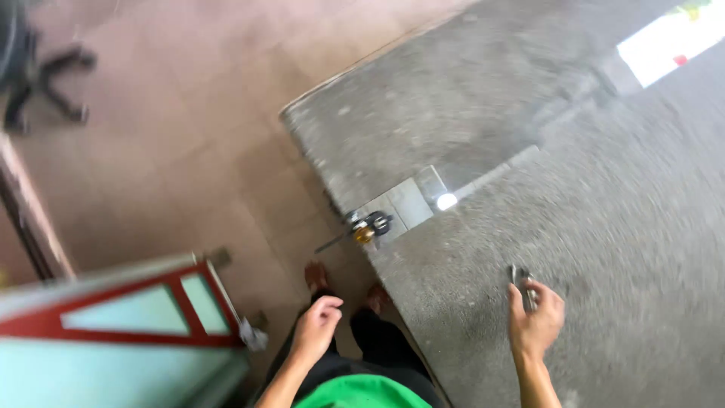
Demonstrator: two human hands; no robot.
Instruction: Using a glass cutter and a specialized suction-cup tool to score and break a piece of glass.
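My right hand [535,321] hovers over a grey granite slab [574,189] and grips a small metal tool [522,279] that sticks up past my fingers. My left hand [317,323] hangs loosely curled beside the slab's near edge, above my bare feet, holding nothing. A small black and orange fitting with a thin rod [366,227] sits at the slab's left edge, next to a pale square plate [404,204]. The whole view is blurred by motion.
Reddish floor tiles [174,143] lie left of the slab. A red-framed panel with pale glass [128,317] leans at the lower left. Chair legs with castors [53,83] stand at the top left. A bright window reflection [664,38] shows at the top right.
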